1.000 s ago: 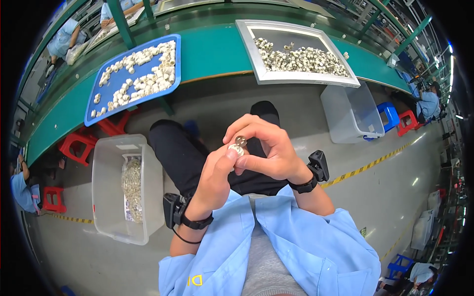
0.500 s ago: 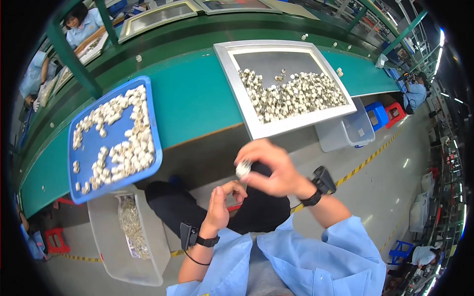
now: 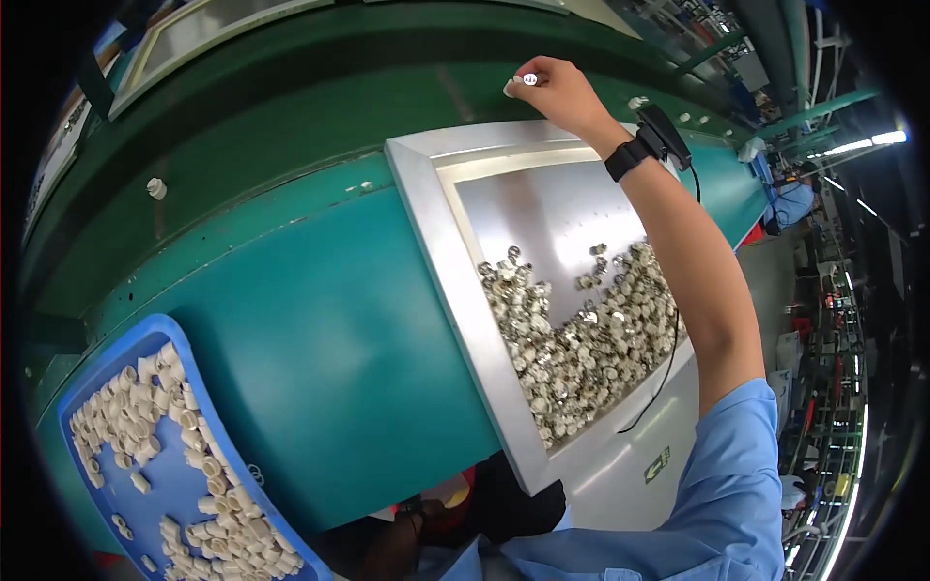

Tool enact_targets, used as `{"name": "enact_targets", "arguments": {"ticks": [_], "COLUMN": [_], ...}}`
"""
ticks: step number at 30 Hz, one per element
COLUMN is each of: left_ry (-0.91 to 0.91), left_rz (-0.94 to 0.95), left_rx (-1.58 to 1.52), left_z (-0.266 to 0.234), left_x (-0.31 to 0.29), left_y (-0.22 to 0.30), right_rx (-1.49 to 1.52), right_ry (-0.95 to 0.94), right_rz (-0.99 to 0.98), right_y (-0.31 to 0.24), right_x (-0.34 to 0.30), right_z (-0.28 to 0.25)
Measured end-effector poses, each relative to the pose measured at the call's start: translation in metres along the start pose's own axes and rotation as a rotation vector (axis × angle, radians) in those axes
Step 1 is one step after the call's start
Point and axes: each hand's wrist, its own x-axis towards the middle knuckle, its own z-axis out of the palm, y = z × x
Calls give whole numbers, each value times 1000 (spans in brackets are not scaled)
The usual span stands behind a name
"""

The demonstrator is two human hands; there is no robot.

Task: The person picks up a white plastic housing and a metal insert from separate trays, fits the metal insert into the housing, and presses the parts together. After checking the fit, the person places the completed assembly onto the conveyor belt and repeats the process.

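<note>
Stretched far forward, my right hand [image 3: 560, 95] is over the dark green strip behind the table. Its thumb and fingers pinch a small white cylindrical part with a shiny end [image 3: 530, 80]. Below that arm lies a silver-framed tray [image 3: 436, 261], heaped with small white-and-metal parts [image 3: 591, 358]. My left hand [image 3: 448, 492] is low, near the table's front edge, in shadow; its fingers cannot be made out. At the lower left, a blue tray [image 3: 184, 334] holds many white hollow cylindrical pieces [image 3: 228, 533].
The green tabletop [image 3: 329, 368] runs between the two trays. On the dark green strip stand a white part [image 3: 157, 188] at the left and another [image 3: 636, 103] beyond my wrist. Framed panels [image 3: 208, 44] lie farther back. A person in blue [image 3: 792, 203] is at the far right.
My right hand has gone from in front of my body to far over the dark green strip, carrying the small part. My left hand has dropped lower into shadow. The view has shifted forward.
</note>
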Motion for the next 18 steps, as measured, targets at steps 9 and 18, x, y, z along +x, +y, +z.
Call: {"name": "enact_targets", "arguments": {"ticks": [9, 18], "left_ry": [98, 465], "left_rz": [57, -118], "left_rx": [85, 188], "left_z": [-73, -71], "left_x": [-7, -82], "left_y": [40, 33], "right_rx": [-44, 1], "right_ry": [-46, -228], "right_rz": [42, -361], "right_y": [25, -35], "right_x": [6, -214], "right_z": [12, -22]}}
